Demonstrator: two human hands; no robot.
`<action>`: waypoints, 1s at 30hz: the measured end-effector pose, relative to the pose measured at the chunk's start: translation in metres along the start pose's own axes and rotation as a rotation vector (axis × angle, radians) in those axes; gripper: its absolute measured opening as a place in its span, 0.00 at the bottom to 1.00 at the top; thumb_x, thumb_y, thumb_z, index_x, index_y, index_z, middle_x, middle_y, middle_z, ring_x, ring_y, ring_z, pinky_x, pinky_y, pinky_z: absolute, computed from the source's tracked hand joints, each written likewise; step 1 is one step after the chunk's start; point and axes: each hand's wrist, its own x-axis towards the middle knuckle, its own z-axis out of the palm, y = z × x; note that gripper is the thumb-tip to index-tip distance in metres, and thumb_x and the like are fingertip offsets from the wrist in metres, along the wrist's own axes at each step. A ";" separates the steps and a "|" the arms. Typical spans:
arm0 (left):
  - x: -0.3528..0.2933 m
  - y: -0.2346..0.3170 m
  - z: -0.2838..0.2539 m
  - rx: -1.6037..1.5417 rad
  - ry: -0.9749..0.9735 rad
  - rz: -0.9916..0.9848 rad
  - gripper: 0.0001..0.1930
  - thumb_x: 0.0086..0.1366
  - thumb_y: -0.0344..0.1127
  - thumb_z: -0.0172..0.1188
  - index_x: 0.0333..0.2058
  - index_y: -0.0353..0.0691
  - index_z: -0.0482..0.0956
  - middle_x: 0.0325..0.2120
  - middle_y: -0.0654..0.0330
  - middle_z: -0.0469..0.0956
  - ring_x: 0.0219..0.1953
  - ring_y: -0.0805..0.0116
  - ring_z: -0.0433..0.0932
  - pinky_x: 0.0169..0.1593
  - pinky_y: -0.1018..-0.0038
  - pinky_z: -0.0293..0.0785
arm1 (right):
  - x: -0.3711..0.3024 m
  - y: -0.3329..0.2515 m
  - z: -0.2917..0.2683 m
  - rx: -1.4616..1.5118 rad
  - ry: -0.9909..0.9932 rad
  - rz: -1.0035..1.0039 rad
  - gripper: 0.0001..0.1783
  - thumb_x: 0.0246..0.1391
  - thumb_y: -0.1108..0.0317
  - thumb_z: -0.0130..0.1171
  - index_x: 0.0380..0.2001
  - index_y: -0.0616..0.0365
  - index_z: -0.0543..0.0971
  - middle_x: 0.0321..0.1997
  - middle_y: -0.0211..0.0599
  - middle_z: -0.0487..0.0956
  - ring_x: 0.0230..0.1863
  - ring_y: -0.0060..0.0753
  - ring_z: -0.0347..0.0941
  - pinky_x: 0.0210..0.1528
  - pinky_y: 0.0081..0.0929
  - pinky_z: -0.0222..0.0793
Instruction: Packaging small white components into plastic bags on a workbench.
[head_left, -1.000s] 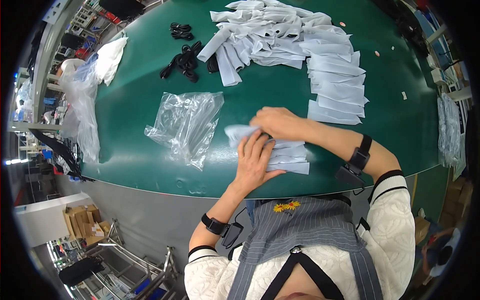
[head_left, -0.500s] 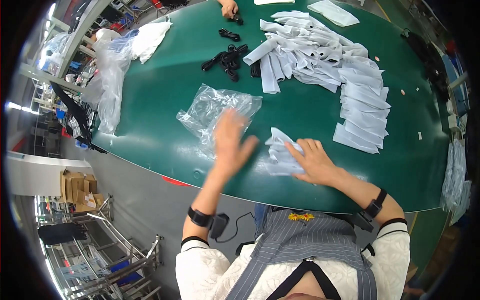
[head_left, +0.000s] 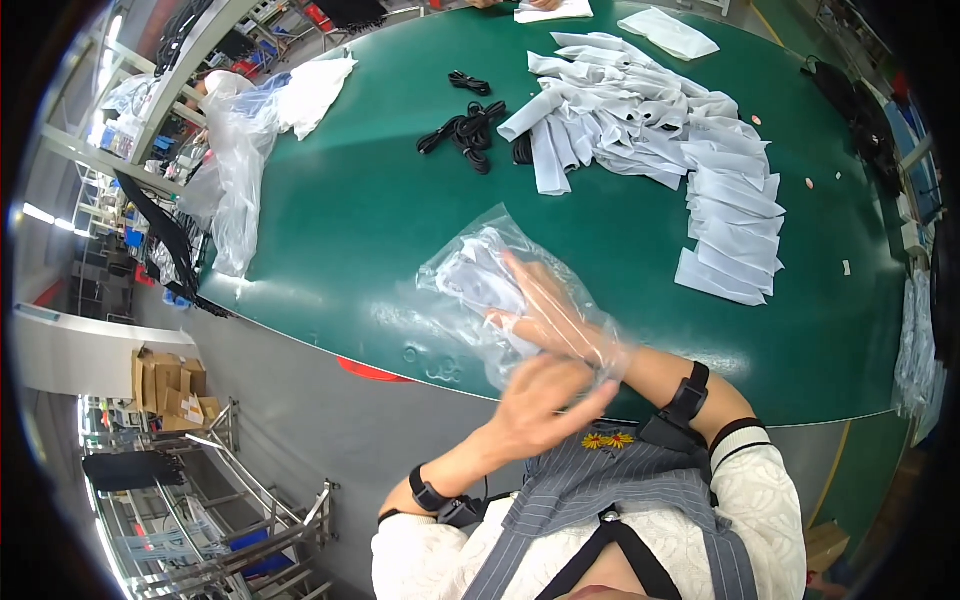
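A clear plastic bag (head_left: 500, 222) is over the table near its front edge. My right hand (head_left: 548, 312) reaches into it, up to about the wrist, and grips a bunch of thin white packets (head_left: 470, 276) inside. The film covers the hand and the packets, and the packets hide part of the fingers. At the bag's mouth, below my right wrist, my left hand (head_left: 545, 402) has its fingers bent on the gathered film. Some of its fingertips are blurred.
Many white packets (head_left: 640, 100) lie overlapped in a curved row at the right. Bundled black cables (head_left: 465, 133) rest left of them. A co-worker's hand (head_left: 545, 4) touches white sheets at the far edge. Plastic sheeting (head_left: 238, 215) hangs at the left edge of the green table (head_left: 350, 200).
My right hand has moved left with the white packets and into the bag. My left hand came down from above the flat bag to its mouth. The co-worker's hand left the cables.
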 end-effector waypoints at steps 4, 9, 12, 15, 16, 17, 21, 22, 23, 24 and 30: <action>-0.048 -0.018 0.012 0.435 0.193 -0.313 0.19 0.53 0.27 0.64 0.46 0.36 0.78 0.33 0.54 0.79 0.34 0.58 0.79 0.34 0.71 0.73 | 0.009 0.002 0.018 0.167 0.002 0.126 0.49 0.44 0.52 0.67 0.65 0.63 0.57 0.51 0.59 0.67 0.50 0.58 0.65 0.53 0.43 0.63; -0.062 -0.025 0.000 0.018 -0.006 -0.676 0.15 0.57 0.22 0.58 0.44 0.34 0.79 0.37 0.53 0.81 0.42 0.57 0.81 0.43 0.70 0.76 | 0.030 0.004 0.041 -0.030 -0.003 0.227 0.48 0.46 0.48 0.62 0.65 0.60 0.58 0.51 0.59 0.68 0.56 0.60 0.62 0.56 0.53 0.57; -0.040 -0.043 -0.031 -0.021 0.105 -0.450 0.13 0.59 0.21 0.52 0.42 0.33 0.80 0.32 0.52 0.82 0.32 0.61 0.80 0.40 0.73 0.75 | 0.060 -0.012 0.048 -0.223 -0.206 0.271 0.47 0.45 0.47 0.60 0.65 0.60 0.60 0.54 0.58 0.68 0.59 0.58 0.61 0.58 0.54 0.55; -0.021 -0.091 -0.050 0.082 0.192 -0.610 0.13 0.63 0.22 0.47 0.42 0.33 0.80 0.26 0.56 0.81 0.23 0.68 0.74 0.35 0.76 0.71 | 0.097 -0.009 0.093 -0.395 -0.062 0.254 0.44 0.46 0.48 0.59 0.63 0.60 0.62 0.56 0.56 0.67 0.62 0.56 0.59 0.60 0.55 0.53; -0.020 -0.112 -0.057 0.072 0.182 -0.592 0.13 0.63 0.22 0.47 0.42 0.33 0.80 0.26 0.56 0.81 0.23 0.68 0.74 0.35 0.76 0.71 | 0.107 -0.009 0.098 -0.411 0.046 0.127 0.40 0.48 0.50 0.58 0.62 0.60 0.64 0.57 0.58 0.67 0.62 0.55 0.59 0.61 0.53 0.54; -0.024 -0.137 -0.059 0.088 0.155 -0.765 0.14 0.63 0.22 0.48 0.44 0.32 0.78 0.28 0.56 0.81 0.27 0.70 0.74 0.37 0.77 0.70 | 0.113 -0.004 0.099 -0.436 0.144 -0.001 0.36 0.50 0.53 0.56 0.60 0.61 0.66 0.57 0.59 0.67 0.62 0.54 0.60 0.61 0.51 0.55; -0.054 -0.143 -0.056 0.114 0.177 -0.959 0.16 0.60 0.21 0.52 0.48 0.32 0.76 0.38 0.53 0.79 0.39 0.63 0.77 0.45 0.74 0.71 | 0.085 -0.017 -0.011 -0.072 -0.393 -0.167 0.22 0.52 0.55 0.58 0.43 0.63 0.78 0.52 0.50 0.76 0.57 0.46 0.70 0.56 0.36 0.68; -0.056 -0.135 -0.057 0.128 0.199 -0.948 0.17 0.59 0.20 0.53 0.49 0.32 0.76 0.42 0.51 0.78 0.44 0.58 0.78 0.48 0.72 0.71 | 0.075 0.001 -0.040 -0.384 -0.202 -0.186 0.18 0.50 0.58 0.60 0.37 0.62 0.79 0.43 0.43 0.80 0.50 0.44 0.74 0.53 0.38 0.70; -0.055 -0.125 -0.055 0.128 0.200 -0.969 0.17 0.59 0.20 0.53 0.49 0.32 0.76 0.42 0.51 0.78 0.44 0.58 0.78 0.48 0.72 0.71 | 0.071 0.026 -0.080 -0.462 0.081 -0.271 0.16 0.46 0.63 0.62 0.37 0.61 0.78 0.41 0.40 0.79 0.47 0.43 0.74 0.52 0.38 0.69; -0.050 -0.108 -0.054 0.191 0.210 -0.878 0.18 0.58 0.20 0.54 0.49 0.33 0.75 0.44 0.50 0.77 0.46 0.56 0.76 0.51 0.70 0.69 | 0.078 0.041 -0.117 -0.756 0.087 0.051 0.23 0.43 0.66 0.65 0.44 0.61 0.76 0.47 0.44 0.75 0.50 0.46 0.71 0.53 0.39 0.67; 0.000 -0.044 -0.004 0.087 0.057 -0.277 0.19 0.55 0.21 0.58 0.47 0.37 0.77 0.48 0.48 0.74 0.51 0.50 0.72 0.58 0.56 0.62 | 0.102 0.158 -0.180 -0.932 0.201 0.318 0.38 0.38 0.62 0.70 0.53 0.63 0.69 0.58 0.50 0.65 0.62 0.51 0.59 0.60 0.46 0.58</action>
